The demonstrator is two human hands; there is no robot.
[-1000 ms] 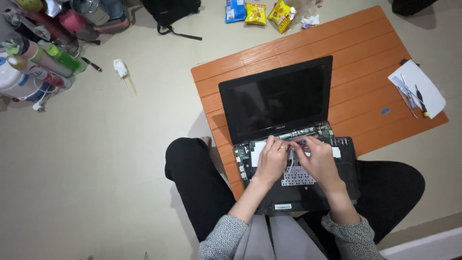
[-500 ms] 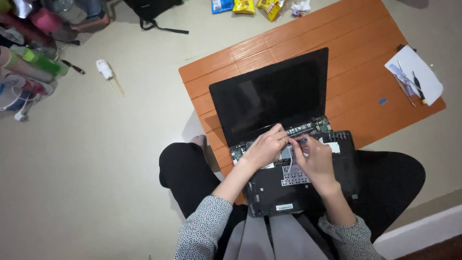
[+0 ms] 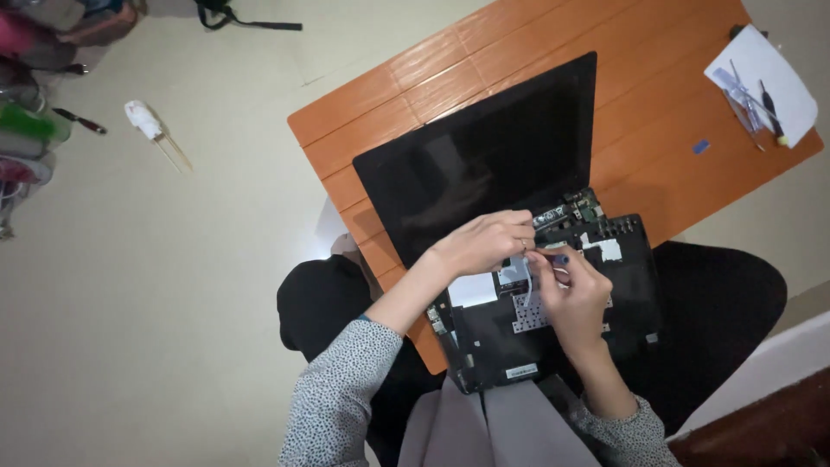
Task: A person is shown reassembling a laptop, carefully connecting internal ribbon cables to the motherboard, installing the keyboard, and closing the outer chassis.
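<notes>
Pinching narrowly, 2 hands are meeting over the opened laptop base [image 3: 553, 320]: left hand [image 3: 484, 244] gripping a ribbon cable [image 3: 519, 270], right hand [image 3: 575, 298] just beside, holding a small tool [image 3: 553, 258].

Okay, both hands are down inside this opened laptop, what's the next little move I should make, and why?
Probably steady the part under the left hand while the right hand eases its small blue-tipped tool along. Both hands meet over the exposed inside of the laptop base, near the green circuit board at the hinge, so small, slow motions seem safest. What the fingertips grip is too small to tell.
</notes>
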